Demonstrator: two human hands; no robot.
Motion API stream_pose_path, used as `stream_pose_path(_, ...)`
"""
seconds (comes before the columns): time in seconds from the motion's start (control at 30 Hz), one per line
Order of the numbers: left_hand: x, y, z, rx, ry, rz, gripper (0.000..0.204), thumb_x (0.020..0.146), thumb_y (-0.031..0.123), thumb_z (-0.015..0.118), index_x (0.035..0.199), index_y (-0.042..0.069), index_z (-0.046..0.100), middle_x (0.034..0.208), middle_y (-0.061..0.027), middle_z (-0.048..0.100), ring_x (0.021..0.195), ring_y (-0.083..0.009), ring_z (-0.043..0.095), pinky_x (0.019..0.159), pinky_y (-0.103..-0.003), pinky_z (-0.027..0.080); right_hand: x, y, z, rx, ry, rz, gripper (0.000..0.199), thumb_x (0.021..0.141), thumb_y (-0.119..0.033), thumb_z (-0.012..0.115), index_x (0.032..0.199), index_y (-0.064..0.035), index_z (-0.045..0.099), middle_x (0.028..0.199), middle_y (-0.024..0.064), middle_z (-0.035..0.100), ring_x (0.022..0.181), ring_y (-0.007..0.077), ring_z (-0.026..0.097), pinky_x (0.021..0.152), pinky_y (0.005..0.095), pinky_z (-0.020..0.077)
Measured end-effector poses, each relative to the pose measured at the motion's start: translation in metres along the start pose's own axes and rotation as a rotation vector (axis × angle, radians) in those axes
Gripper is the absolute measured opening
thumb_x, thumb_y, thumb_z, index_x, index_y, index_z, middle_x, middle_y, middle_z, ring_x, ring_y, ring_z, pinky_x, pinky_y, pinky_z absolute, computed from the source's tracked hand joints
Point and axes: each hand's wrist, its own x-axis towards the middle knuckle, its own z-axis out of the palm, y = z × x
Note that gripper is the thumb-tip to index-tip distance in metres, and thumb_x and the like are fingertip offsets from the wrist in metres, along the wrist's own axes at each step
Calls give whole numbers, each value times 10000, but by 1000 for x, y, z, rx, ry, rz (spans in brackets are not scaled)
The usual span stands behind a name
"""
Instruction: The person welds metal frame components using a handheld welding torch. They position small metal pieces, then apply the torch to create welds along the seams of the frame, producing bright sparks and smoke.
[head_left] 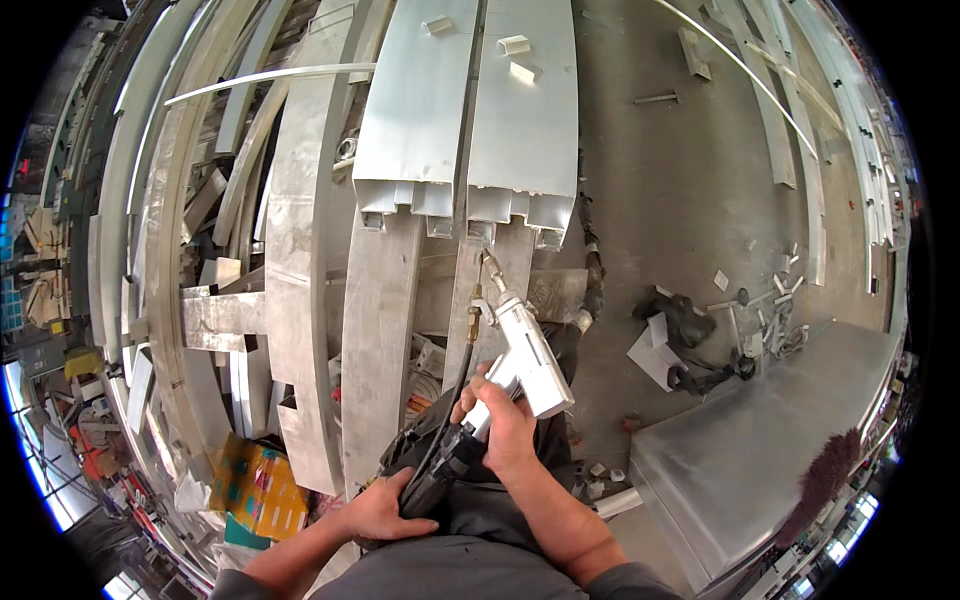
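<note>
My right hand (508, 428) is wrapped round the handle of a white pistol-shaped welding gun (535, 358). The gun's long metal nozzle points up and away, its tip close to the cut end of the right one of two silver aluminium profiles (522, 120). A thin black hose with brass fittings (473, 325) runs alongside it. Lower down, my left hand (388, 508) grips the thick black cable (432, 490) below the gun's handle. The left profile (414, 120) lies parallel, with a narrow gap between. Both show hollow, stepped ends.
Metal beams (378, 350) support the profiles. Long metal bars and offcuts (300, 250) crowd the left, near a yellow box (262, 490). On the right floor lie a black bundle (680, 318) and scraps. A broad metal sheet (745, 450) stands near right, beside a dark red brush (818, 490).
</note>
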Motion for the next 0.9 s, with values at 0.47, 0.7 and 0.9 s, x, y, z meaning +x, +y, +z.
stream_pose_path(0.47,25,71,46,-102,226,-118,661,717,328,841,1192,-40,566,943,-191,708,894,-245,696,821,-381,541,40,-38,-35,-27,-92,51,226,877,-164,651,1014,-5,569,724,86,602,576,205,614,555,348,532)
stream_pose_path(0.7,36,68,69,-311,268,-72,523,749,174,823,1151,-23,552,779,-90,680,615,-131,644,575,-318,518,43,-44,-38,-134,-95,50,219,860,-175,665,987,-17,582,707,71,602,558,190,613,535,330,521)
stream_pose_path(0.9,56,51,97,-385,315,64,536,738,194,818,1151,-49,578,821,-101,692,690,-144,651,657,-320,533,42,-50,-48,-248,-100,20,213,842,-167,653,968,-13,575,695,83,600,541,206,611,516,330,513)
